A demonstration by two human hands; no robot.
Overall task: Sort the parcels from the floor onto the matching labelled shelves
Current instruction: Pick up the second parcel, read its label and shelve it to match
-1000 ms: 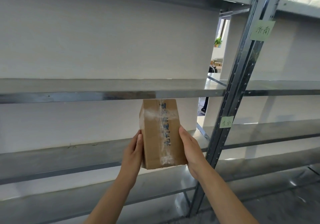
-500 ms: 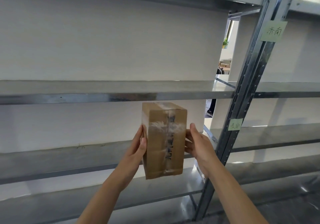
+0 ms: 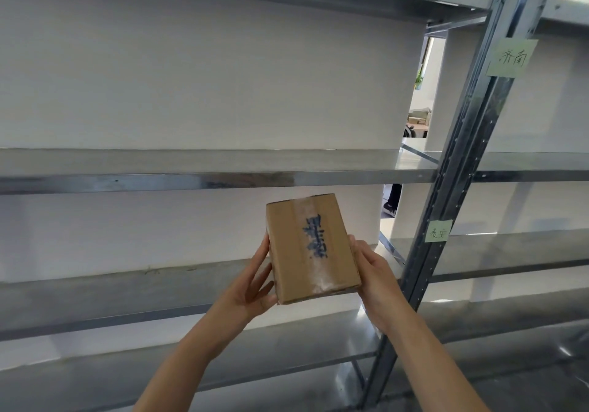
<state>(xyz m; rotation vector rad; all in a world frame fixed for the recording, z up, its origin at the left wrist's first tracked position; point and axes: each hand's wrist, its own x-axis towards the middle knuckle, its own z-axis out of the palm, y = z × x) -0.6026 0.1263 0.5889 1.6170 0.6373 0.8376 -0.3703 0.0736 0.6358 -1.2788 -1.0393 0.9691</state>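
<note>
Head view, the only one: reading step by the look of it, with a taped cardboard parcel (image 3: pixel 312 247) held up in front of the metal shelving, marked face turned toward the camera. Blue handwriting down that face, too smeared to read. Left hand (image 3: pixel 251 287) cupped against the parcel's left edge and lower corner, right hand (image 3: pixel 371 276) pressed flat to its right edge; both closed on it, box pinched between the palms, clear of every shelf. Held just below the middle shelf (image 3: pixel 197 182) and in front of the lower shelf (image 3: pixel 95 303), neither carrying anything in view. Two green labels on the upright post (image 3: pixel 459 169): an upper label (image 3: pixel 511 58) and a lower label (image 3: pixel 438 230). Next, probably: matching the writing to a label, then sliding the box onto that shelf.
</note>
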